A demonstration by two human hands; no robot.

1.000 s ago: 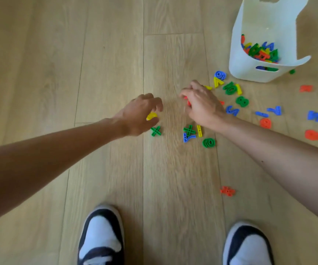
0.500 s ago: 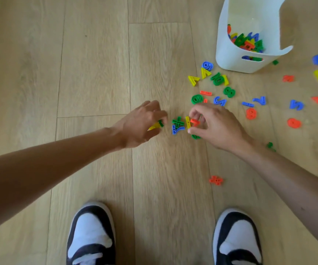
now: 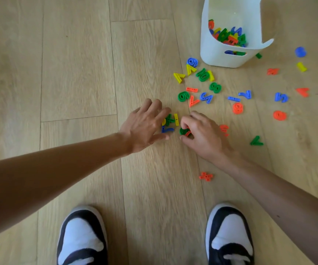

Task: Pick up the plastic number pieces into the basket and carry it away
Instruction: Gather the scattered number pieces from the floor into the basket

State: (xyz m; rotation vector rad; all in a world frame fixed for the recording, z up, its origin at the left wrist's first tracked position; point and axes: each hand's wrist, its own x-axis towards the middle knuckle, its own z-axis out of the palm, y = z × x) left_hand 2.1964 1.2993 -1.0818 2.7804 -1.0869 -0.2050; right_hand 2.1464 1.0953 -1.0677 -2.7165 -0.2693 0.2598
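Coloured plastic number pieces lie scattered on the wooden floor. My left hand (image 3: 144,125) reaches out with fairly straight fingers that lie over a small cluster: a green cross piece (image 3: 170,119), a yellow bar (image 3: 176,119) and a blue piece (image 3: 167,129). Just to its right, my right hand (image 3: 202,134) is curled and pinches a green number piece (image 3: 183,131) together with a small orange one (image 3: 188,133). The white basket (image 3: 221,56) stands at the far right, with several pieces (image 3: 228,37) inside.
More pieces lie between my hands and the basket, among them a green 6 (image 3: 183,96), a blue 5 (image 3: 206,97) and a yellow 7 (image 3: 179,77). An orange piece (image 3: 206,176) lies near my right shoe (image 3: 230,236). My left shoe (image 3: 81,238) is at the bottom.
My left hand has opened out and reached right over the green, yellow and blue cluster. My right hand has come down beside it and closed on the green piece.
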